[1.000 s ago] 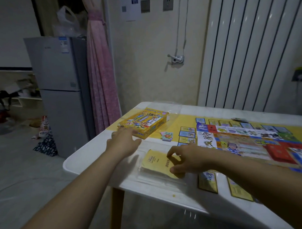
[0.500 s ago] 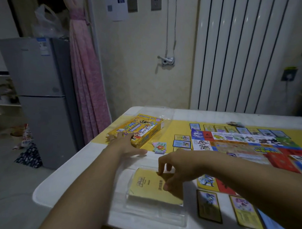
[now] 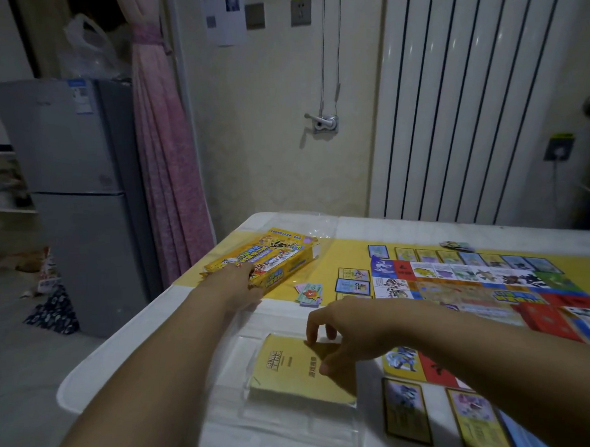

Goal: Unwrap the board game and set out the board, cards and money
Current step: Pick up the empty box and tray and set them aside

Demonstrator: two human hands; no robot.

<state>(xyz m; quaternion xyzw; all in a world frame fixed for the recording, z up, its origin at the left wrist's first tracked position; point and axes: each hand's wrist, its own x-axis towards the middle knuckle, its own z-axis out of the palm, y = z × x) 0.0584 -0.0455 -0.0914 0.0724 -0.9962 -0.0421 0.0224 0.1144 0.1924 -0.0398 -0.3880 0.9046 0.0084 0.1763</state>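
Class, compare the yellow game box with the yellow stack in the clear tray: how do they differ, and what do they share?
The game box is covered in bright cartoon print; the yellow stack is plain with little dark text. The game box lies on the table, the left hand resting on it; the yellow stack sits in a clear tray, pinched by the right hand. Both are yellow and lie flat.

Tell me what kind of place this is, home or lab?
Most likely a home, probably a kitchen or dining corner: a grey fridge stands beside a pink curtain, a white panel radiator lines the back wall, and a game board lies on a white table.
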